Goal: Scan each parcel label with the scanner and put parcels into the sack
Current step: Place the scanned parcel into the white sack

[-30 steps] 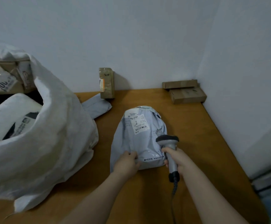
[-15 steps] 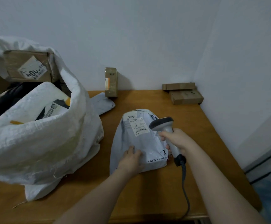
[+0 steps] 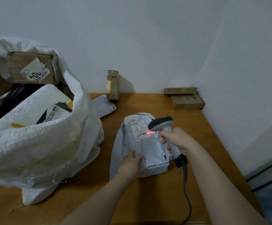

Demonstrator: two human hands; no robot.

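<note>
Grey poly mailer parcel (image 3: 136,153): lies flat at centre of the wooden table (image 3: 148,200), printed label (image 3: 137,129) facing up near its far end.

Barcode scanner (image 3: 162,125): grey, corded, head just above the label's right edge; red scan line (image 3: 149,132) falls there. Cable (image 3: 186,192) trails toward the lower edge.

Right hand (image 3: 177,139): fingers wrapped round the scanner handle.

Left hand (image 3: 130,164): palm down on the parcel's near end, fingers extended and slightly spread, pressing.

White woven sack (image 3: 50,143): left of frame, mouth open, holding a labelled cardboard box (image 3: 29,69) and other bags.

Second grey mailer (image 3: 103,105): beside the sack.

Small taped box (image 3: 113,85): upright against the back wall.

Two flat cardboard boxes (image 3: 187,98): stacked in the right corner.
</note>
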